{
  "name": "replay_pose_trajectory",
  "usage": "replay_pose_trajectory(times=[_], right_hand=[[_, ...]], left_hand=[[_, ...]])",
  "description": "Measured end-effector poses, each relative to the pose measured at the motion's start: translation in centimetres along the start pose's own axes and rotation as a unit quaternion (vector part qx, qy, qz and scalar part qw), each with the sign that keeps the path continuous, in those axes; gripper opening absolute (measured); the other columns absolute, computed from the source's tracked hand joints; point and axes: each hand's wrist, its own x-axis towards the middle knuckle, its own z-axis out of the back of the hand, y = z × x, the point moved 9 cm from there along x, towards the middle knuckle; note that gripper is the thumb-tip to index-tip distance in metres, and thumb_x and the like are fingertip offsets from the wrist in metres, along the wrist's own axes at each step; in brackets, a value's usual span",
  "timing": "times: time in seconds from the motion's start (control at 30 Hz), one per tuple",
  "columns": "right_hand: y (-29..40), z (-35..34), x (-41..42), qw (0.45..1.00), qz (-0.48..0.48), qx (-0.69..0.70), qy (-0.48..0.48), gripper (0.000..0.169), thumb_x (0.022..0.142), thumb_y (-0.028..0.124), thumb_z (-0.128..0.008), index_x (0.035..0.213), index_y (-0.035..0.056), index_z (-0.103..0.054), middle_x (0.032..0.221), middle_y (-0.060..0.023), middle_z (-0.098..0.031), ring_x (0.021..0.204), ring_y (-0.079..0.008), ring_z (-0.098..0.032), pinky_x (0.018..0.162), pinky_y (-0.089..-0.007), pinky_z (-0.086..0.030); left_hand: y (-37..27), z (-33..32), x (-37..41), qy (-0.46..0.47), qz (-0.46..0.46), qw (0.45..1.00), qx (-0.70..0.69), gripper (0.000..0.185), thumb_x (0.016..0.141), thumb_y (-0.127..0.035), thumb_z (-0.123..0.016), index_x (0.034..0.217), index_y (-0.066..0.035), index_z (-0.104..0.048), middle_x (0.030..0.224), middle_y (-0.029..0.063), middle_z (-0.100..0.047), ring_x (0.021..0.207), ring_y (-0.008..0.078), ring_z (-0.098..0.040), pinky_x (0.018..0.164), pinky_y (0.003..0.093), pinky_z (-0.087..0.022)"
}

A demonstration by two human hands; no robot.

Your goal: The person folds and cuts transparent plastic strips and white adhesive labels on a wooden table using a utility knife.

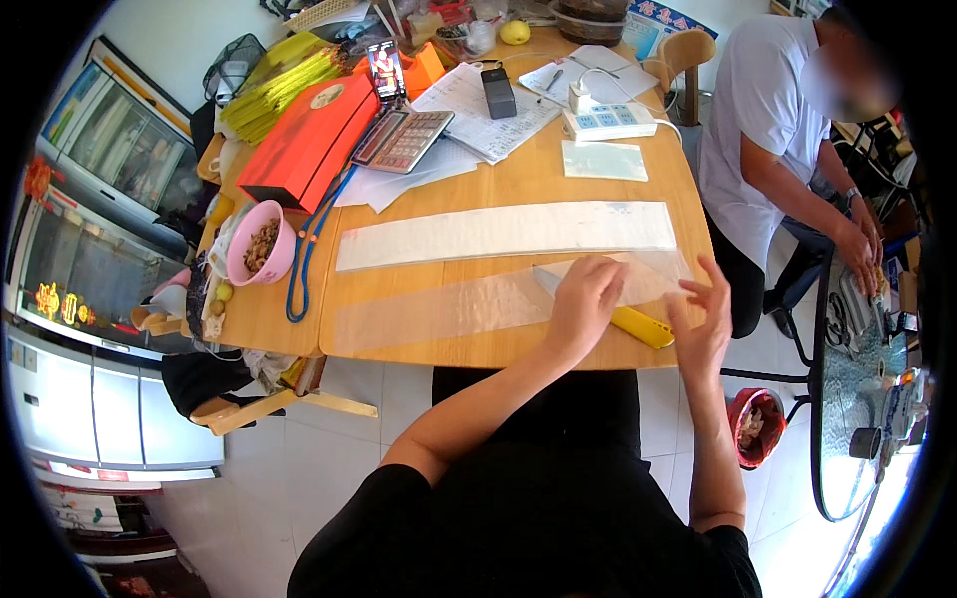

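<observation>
A strip of clear plastic film (448, 308) stretches along the table's near edge. Over its right part is my left hand (587, 306), fingers bent together; whether they pinch the film is hidden. My right hand (701, 321) is raised at the film's right end with its fingers spread and nothing visible in them. Partly beneath my left hand lies a knife, its yellow handle (643, 327) pointing right and its blade (547, 279) showing on the left. Just beyond the film rests a long flat white strip (501, 235), apparently a stack in clear wrapping.
Behind are a small pale sheet pack (604, 161), a power strip (609, 121), a calculator (404, 142), papers (478, 112) and a red box (310, 142). A pink bowl (262, 243) stands left. At right sits another person (770, 142); a red bin (757, 430) is on the floor.
</observation>
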Motion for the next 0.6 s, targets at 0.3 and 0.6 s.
replay_pose_trajectory(times=[0.3,0.6], right_hand=[[0.9,-2.7,-3.6,0.983,0.020,0.010,0.185,0.070,0.082,0.009,-0.087,0.146,0.0048,-0.058,0.117,-0.0172,-0.070,0.106,-0.0348,-0.068,0.093,-0.0460,-0.055],[-1.2,4.9,-6.4,0.940,-0.056,-0.087,0.326,0.059,0.073,0.002,-0.077,0.131,0.0024,-0.068,0.110,-0.0166,-0.070,0.101,-0.0355,-0.068,0.092,-0.0449,-0.055]], left_hand=[[-1.5,-2.7,2.0,0.143,-0.071,0.987,0.033,0.010,0.094,-0.011,-0.077,0.100,-0.002,-0.075,0.100,0.0118,-0.072,0.092,0.0307,-0.069,0.081,0.0394,-0.057],[0.3,-0.7,4.9,0.161,0.008,0.984,0.073,0.015,0.095,-0.013,-0.076,0.106,-0.002,-0.077,0.106,0.0138,-0.078,0.099,0.0326,-0.074,0.087,0.0392,-0.058]])
